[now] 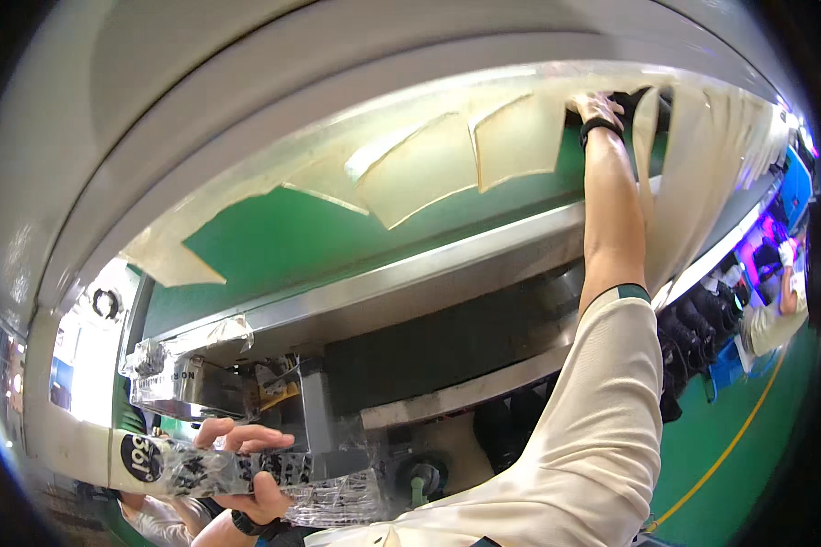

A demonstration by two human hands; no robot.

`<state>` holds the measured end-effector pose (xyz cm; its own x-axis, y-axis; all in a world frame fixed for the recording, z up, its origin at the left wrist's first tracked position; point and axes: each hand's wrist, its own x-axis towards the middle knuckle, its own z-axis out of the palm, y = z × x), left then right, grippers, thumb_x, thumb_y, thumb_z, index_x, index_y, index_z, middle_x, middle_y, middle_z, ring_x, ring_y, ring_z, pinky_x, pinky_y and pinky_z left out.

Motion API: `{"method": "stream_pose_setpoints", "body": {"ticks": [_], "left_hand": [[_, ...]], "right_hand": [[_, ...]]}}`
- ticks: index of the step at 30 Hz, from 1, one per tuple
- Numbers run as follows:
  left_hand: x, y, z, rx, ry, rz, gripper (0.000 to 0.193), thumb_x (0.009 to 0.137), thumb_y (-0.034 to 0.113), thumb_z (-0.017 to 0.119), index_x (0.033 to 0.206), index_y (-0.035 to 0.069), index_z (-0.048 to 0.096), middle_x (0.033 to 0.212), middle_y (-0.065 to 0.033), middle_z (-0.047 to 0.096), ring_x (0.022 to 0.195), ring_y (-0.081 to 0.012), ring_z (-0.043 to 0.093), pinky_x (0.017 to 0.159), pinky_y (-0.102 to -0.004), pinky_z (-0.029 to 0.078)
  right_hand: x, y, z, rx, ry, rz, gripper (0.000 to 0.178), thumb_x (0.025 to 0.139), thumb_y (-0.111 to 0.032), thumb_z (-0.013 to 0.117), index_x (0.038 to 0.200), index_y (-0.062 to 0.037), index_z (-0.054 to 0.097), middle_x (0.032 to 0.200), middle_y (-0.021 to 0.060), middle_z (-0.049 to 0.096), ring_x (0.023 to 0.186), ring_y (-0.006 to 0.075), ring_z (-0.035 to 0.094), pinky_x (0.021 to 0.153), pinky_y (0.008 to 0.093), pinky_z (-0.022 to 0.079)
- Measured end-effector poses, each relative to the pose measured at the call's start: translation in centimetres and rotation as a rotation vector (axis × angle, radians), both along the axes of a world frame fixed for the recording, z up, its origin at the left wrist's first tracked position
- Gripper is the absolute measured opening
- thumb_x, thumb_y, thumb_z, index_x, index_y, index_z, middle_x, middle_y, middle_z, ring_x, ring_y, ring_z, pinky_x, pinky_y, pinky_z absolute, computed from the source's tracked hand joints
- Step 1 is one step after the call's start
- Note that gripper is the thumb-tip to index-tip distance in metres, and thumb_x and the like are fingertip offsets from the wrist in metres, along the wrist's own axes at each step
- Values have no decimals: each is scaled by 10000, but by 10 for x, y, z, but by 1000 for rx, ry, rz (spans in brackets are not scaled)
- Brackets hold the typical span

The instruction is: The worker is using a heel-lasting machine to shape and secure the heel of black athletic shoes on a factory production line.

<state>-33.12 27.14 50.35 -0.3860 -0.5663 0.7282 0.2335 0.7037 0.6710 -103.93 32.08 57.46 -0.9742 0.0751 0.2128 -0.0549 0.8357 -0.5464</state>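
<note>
My right arm reaches far up and forward past a hanging strip curtain [429, 169] of milky plastic flaps. At its end my right hand [597, 106], with a black band on the wrist, has its fingers apart beside a dark object [646, 108] under the curtain; the flaps and shade hide what that object is. Low on the left, my left hand [251, 447] is closed round a pale bar [205, 469] wrapped in clear and black-printed tape, fingers over the top and thumb in front. A dark watch sits on that wrist.
A green belt [274, 242] runs beneath the curtain, edged by a metal rail [410, 273]. A plastic-wrapped metal box [182, 378] stands near the bar. Another person's sleeve [160, 518] shows lower left. At right are dark items [702, 319], a co-worker [775, 319] and green floor [702, 447].
</note>
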Motion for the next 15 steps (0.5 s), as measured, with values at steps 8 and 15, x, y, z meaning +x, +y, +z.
{"method": "stream_pose_setpoints", "body": {"ticks": [8,15], "left_hand": [[-14,-14,3,104,-58,-157,708,929,219,653,1408,-67,216,1018,-241,626,846,-252,692,751,-322,615],[8,-14,0,-83,46,-200,776,965,444,652,1418,-70,287,1270,-266,551,1075,-318,652,915,-448,582]], "right_hand": [[-11,6,-11,155,637,-2,720,690,-495,733,1318,-152,651,1330,193,645,1269,453,541,936,784,444],[180,-53,13,210,338,721,850,675,-533,826,1337,-38,629,1340,168,645,1238,311,608,1086,461,446]]}}
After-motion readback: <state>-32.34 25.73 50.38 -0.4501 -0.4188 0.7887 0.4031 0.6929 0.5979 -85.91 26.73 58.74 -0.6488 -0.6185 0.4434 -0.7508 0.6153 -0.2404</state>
